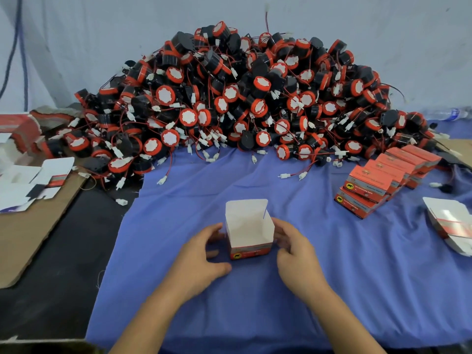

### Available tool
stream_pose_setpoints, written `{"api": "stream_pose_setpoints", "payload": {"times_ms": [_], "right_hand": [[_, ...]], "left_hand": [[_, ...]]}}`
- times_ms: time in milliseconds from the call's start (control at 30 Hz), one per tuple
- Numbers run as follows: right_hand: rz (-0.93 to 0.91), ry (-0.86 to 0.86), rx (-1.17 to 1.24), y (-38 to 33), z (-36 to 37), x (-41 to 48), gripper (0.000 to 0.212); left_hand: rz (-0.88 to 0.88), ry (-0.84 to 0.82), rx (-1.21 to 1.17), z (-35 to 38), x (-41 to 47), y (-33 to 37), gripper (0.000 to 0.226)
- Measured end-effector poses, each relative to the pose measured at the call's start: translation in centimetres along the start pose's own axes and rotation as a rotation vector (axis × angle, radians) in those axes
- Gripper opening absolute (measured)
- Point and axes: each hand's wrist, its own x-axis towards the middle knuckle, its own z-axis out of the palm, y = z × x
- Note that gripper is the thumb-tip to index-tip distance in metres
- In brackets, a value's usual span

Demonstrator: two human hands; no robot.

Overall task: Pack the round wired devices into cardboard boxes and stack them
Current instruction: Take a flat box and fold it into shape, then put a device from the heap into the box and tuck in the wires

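From my remote seat, the inside of the open box (249, 231) reads as bare white card, but its floor is hidden by the near wall, and the print on its orange front is too blurred to read. My left hand (201, 254) sits at the box's left side with the thumb by the lower front corner. Its fingers are smeared by blur, so I cannot tell whether they grip the box or only touch it. My right hand (293, 249) has its fingers curled against the box's right wall, holding it. Both forearms are cut off by the bottom edge. The box stands upright, flap up at the back, on a blue cloth (332, 277) spread over a dark tabletop (63, 277). Behind everything hangs a pale grey backdrop (102, 34), with a dark cable (23, 47) running down it far left of the box. Beyond the box rises a big pile of round wired devices (229, 98), black and orange, their white plugs spilling onto the cloth. Right of the box and further back, closed orange boxes (378, 182) are stacked in a row. Nearer on the right, a banded bundle of flat blanks (454, 226) is cut off by the frame edge. Left of the box, loose flat blanks (30, 180) lie on a brown cardboard sheet (33, 226). A clear bottle (444, 114) lies far right behind the pile, hard to make out.
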Motion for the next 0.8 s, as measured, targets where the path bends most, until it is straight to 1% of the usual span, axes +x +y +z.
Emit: {"api": "stream_pose_setpoints", "payload": {"times_ms": [67,100,200,267,367,467,567,633,733,800], "right_hand": [[0.046,0.057,0.053,0.0,-0.7,2.0,0.074],[0.071,0.089,0.085,-0.2,-1.1,3.0,0.070],[0.147,0.176,0.158,-0.8,-1.9,7.3,0.058],[0.147,0.215,0.149,-1.3,-2.0,10.3,0.054],[0.114,0.276,0.081,-2.0,-1.9,15.1,0.054],[0.106,0.347,0.042,-2.2,-1.7,19.6,0.060],[0.151,0.371,0.026,-1.5,-1.3,23.5,0.078],[0.154,0.366,-0.005,-0.7,-1.1,25.0,0.086],[0.090,0.448,-0.051,1.1,-0.4,26.0,0.083],[0.091,0.481,-0.075,1.7,0.4,26.3,0.086]], "left_hand": [[-0.031,-0.076,-0.044,-1.6,1.0,0.5,0.076],[-0.032,-0.079,-0.077,-2.2,1.5,0.8,0.071],[0.011,0.019,-0.178,-3.0,5.1,2.3,0.055],[0.051,0.065,-0.227,-2.4,8.2,3.5,0.047],[0.101,0.016,-0.293,-0.2,13.7,5.4,0.045],[0.152,-0.048,-0.278,2.6,18.9,7.1,0.048],[0.167,-0.116,-0.220,5.0,23.8,8.5,0.056],[0.190,-0.148,-0.131,6.3,26.9,9.1,0.065],[0.237,-0.143,0.045,7.6,30.9,9.3,0.078],[0.268,-0.138,0.112,8.2,33.4,8.8,0.081]]}}
